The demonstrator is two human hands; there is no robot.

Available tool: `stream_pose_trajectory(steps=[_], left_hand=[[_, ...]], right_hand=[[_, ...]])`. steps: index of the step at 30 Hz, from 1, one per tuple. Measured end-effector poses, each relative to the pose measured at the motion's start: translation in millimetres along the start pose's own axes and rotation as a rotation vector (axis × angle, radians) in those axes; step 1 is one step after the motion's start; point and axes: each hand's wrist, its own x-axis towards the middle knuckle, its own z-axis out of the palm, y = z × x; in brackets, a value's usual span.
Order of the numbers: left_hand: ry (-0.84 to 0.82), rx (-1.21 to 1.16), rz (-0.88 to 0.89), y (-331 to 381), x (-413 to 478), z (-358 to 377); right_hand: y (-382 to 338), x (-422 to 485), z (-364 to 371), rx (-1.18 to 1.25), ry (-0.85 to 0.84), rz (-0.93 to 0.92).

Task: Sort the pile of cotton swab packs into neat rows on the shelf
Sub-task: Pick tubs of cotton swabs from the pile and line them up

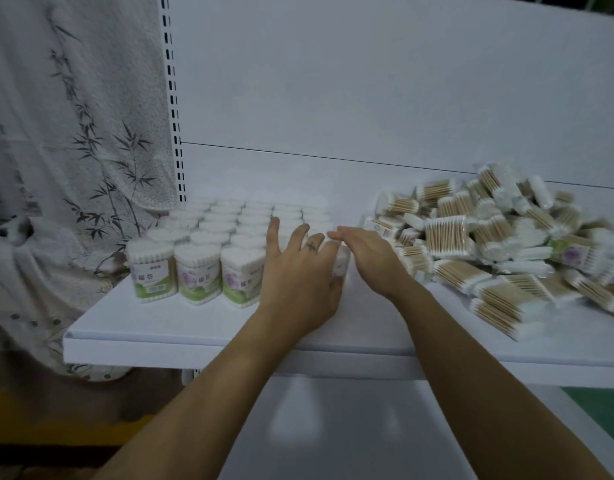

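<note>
Several upright cotton swab packs (199, 271) stand in neat rows on the left of the white shelf (194, 344). A loose pile of swab packs (499, 247) lies on the shelf's right. One pack (340, 263) stands at the right end of the front row, mostly hidden between my hands. My left hand (298, 275) has its fingers spread over the front-row packs, its thumb against that pack. My right hand (367, 254) lies palm down just right of it, fingertips touching the pack's top.
A grey cloth with a bamboo print (73, 168) hangs left of the shelf, beside a slotted upright (174, 109). The white back panel (367, 81) rises behind. A lower white shelf (333, 427) sits below the front edge.
</note>
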Motion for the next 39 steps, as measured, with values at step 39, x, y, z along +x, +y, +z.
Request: stream_pose_trajectory(steps=[39], left_hand=[[-0.137, 0.052, -0.08, 92, 47, 16]], right_hand=[[56, -9, -111, -0.559, -0.151, 0.016]])
